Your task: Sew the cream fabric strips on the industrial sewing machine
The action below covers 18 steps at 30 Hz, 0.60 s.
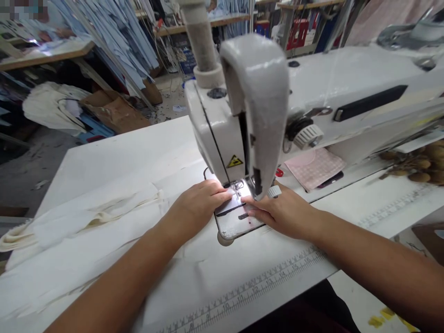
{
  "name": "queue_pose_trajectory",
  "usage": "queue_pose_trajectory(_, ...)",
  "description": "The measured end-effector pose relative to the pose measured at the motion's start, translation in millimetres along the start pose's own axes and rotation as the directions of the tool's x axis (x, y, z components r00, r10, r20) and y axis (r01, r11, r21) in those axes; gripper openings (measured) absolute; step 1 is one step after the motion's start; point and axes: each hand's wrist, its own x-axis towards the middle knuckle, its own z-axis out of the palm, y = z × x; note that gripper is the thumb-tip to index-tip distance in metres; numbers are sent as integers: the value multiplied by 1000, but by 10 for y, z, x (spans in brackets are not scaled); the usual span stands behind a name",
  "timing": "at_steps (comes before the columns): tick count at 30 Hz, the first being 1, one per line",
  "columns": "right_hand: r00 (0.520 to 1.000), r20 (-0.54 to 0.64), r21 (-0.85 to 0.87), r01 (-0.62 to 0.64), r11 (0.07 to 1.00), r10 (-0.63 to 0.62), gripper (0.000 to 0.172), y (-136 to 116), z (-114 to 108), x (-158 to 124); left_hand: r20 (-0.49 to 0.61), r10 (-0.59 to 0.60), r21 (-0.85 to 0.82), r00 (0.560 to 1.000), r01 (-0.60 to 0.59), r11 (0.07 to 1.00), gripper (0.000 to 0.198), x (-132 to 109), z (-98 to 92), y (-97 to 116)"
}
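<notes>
A white sewing machine (239,115) stands in front of me, its lamp lighting the metal needle plate (231,224). My left hand (196,203) is at the left of the presser foot (238,186), thumb and fingers pressed together; whatever lies between them is too small to make out. From the right, my right hand (287,210) reaches in with its index finger stretched towards the needle area. Its lower fingers rest apart on the plate, and part of it is hidden behind the machine head. Layers of white cloth (97,236) lie to the left, beside and under my left forearm.
A printed ruler (256,290) runs along the front edge of the white table (138,143). Pink checked cloth (315,166) lies under the machine arm. At the right is a brown bundle (426,162). Another person's hands (52,34) work at a far table.
</notes>
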Motion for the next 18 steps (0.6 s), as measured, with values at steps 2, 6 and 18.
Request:
queue_pose_trajectory(2,1000,-6,0,3,1000,-3,26,9,2,-1,21,-20,12,1000,20,1000,29,19,-3,-4)
queue_pose_trajectory(6,1000,-12,31,9,999,-8,27,21,-4,-9,92,-86,10,992,85,996,33,54,-26,13)
queue_pose_trajectory(18,998,-17,190,-51,981,55,25,1,-26,-38,288,-417,230,862,360,904,23,190,-156,157)
